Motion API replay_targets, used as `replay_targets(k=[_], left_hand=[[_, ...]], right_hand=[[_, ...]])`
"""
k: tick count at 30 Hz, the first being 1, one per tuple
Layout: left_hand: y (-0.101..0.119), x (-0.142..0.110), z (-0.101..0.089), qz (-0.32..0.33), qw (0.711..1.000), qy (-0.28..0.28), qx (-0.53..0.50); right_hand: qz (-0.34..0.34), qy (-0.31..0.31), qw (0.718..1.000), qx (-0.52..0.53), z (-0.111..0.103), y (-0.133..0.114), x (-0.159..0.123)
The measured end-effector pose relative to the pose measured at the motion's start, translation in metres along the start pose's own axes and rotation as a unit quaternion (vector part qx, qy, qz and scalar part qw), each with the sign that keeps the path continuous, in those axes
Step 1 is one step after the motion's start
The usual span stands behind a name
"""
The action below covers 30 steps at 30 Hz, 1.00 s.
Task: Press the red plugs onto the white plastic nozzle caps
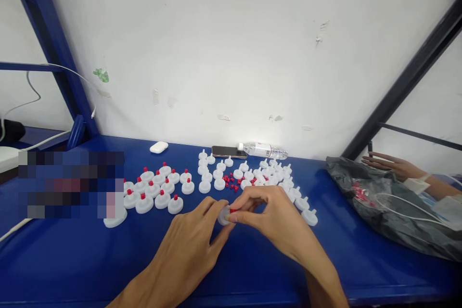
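Note:
Near the middle of the blue table, my left hand [197, 231] grips a white translucent nozzle lid [223, 216] between thumb and fingers. My right hand [269, 219] pinches a small red cap [233, 211] at the lid's spout; whether the cap is fully seated I cannot tell. Beyond my hands lie several loose red caps [231, 180]. White lids with bare spouts [204, 185] stand around them, more of them on the right side. To the left is a group of white lids with red caps on their spouts [144, 202].
A phone [227, 152] and a clear water bottle [267, 149] lie by the wall. A white earbud case [159, 147] is at the back left. On the right lies a dark plastic bag [382, 207] with red caps, beside another person's hand [393, 166]. Blue frame posts [57, 43] flank the table.

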<state>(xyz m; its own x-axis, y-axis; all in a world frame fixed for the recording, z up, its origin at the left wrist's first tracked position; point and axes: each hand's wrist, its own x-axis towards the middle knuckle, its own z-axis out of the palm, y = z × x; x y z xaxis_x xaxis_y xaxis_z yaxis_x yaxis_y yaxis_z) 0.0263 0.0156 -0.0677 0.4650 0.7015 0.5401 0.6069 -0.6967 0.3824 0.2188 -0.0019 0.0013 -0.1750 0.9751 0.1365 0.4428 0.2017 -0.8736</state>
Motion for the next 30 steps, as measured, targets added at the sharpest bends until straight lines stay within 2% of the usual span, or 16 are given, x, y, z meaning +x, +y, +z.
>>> replay_targets(k=[8, 10, 12, 15, 17, 19, 24, 30], left_hand=[[0.007, 0.006, -0.008, -0.021, 1.0, -0.012, -0.006], [0.008, 0.008, -0.01, -0.012, 1.0, 0.019, -0.003], [0.007, 0.008, -0.011, 0.01, 0.997, 0.082, 0.002], [0.005, 0.006, -0.011, 0.054, 0.987, 0.154, 0.01], [0.004, 0.003, -0.013, 0.091, 0.981, 0.172, 0.006], [0.005, 0.001, -0.014, 0.122, 0.975, 0.185, 0.004], [0.008, 0.0, -0.018, 0.143, 0.974, 0.174, 0.0], [0.005, 0.001, -0.022, 0.141, 0.976, 0.166, 0.007]], right_hand=[[-0.027, -0.018, 0.999, -0.012, -0.004, -0.006, -0.004], [-0.036, -0.002, 0.999, -0.002, -0.002, -0.007, -0.005], [-0.038, 0.009, 0.999, 0.012, -0.001, -0.008, -0.008], [-0.031, -0.053, 0.996, 0.072, -0.001, -0.011, -0.014], [-0.031, -0.105, 0.988, 0.11, -0.001, -0.014, -0.017], [-0.024, -0.115, 0.986, 0.121, 0.0, -0.017, -0.018], [0.022, -0.088, 0.988, 0.123, 0.005, -0.018, -0.015], [0.046, -0.067, 0.984, 0.16, 0.013, -0.017, -0.011]])
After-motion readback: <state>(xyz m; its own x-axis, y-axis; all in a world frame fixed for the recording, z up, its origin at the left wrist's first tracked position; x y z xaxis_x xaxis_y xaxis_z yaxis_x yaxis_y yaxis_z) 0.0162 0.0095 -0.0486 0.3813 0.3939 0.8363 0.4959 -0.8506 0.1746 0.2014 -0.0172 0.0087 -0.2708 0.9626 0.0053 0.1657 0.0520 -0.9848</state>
